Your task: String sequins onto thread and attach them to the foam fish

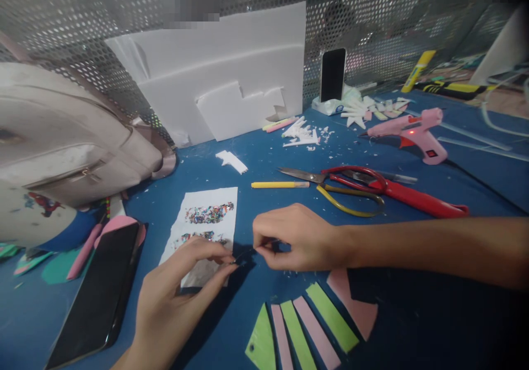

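**Though barely visible, thin strand pinched between two bare hands**

While held just over the blue table [198, 171], thin strand [247, 253] spanning left hand [173, 290] and right hand [300, 237]: hair-fine, faintly curved. At left, thumb and forefinger almost meeting on the strand, tiny dark speck at the tips; at right, thumb and forefinger pinched together on it, other fingers curled. Just beside, partly covered by the left hand: white paper [202, 196], creased, bearing two heaps of glittering multicoloured bits [210, 213], too small to tell singly. Nearer the body: flat green strips [333, 317] and pink strips [316, 331], fanned out; coral piece [363, 315] alongside. Beyond: slim yellow pen [275, 185], metal scissors [301, 175] with red and yellow handles, pink plastic glue gun [427, 133], red light glowing. Leftward: glossy black phone [95, 298], pale bag [61, 133]. At the back: upright white board [248, 44] before perforated mesh [372, 6].
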Demonstrator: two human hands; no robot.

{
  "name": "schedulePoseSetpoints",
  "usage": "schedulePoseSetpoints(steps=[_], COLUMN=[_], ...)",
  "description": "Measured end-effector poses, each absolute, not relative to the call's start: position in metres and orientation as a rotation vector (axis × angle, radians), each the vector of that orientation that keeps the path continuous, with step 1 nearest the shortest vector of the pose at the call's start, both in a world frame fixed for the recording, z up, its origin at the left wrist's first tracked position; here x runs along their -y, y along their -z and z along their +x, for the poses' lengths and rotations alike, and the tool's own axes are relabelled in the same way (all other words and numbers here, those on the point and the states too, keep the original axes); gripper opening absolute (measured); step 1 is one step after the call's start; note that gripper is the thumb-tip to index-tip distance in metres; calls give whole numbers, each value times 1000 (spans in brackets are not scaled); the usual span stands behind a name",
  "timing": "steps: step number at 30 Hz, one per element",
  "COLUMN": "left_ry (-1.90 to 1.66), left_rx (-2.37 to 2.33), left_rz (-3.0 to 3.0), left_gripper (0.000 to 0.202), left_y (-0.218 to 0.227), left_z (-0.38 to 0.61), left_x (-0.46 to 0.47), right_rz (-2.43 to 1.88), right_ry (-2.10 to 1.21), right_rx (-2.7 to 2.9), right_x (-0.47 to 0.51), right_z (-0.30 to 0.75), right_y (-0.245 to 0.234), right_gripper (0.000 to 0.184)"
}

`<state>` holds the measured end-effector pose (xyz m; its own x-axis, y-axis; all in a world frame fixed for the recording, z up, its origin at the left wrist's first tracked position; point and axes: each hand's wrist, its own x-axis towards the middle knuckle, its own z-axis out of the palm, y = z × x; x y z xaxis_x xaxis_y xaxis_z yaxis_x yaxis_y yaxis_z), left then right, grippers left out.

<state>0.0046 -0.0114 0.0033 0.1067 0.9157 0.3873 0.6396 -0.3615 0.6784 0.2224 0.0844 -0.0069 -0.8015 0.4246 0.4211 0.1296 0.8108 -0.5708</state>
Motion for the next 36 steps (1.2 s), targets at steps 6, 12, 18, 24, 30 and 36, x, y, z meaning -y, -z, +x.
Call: schedulePoseSetpoints(steps=[6,12,18,24,30,36], left_ry=[-1126,-1100,-1107,-1083,-1062,-1012], left_rx=[-1534,-1533,-1501,-1531,-1519,-1552], left_rz=[2046,2060,2076,2090,2193,2311], left_gripper=[15,11,13,14,15,15], left_y=[-3,-4,-5,-5,-10,-9], left_z=[6,6,6,6,8,7], left_x=[12,11,11,12,11,12], right_rz=[-419,-411,-416,-403,-374,-357], right_ry=[-726,-723,-714,-685,-635,-565], right_rx=[2439,2434,2439,2461,2471,2514], right_x=[-85,-85,-84,-83,-83,-82], right_z=[222,221,222,223,223,223], right_y=[7,6,7,7,8,9], right_gripper=[8,7,7,7,7,7])
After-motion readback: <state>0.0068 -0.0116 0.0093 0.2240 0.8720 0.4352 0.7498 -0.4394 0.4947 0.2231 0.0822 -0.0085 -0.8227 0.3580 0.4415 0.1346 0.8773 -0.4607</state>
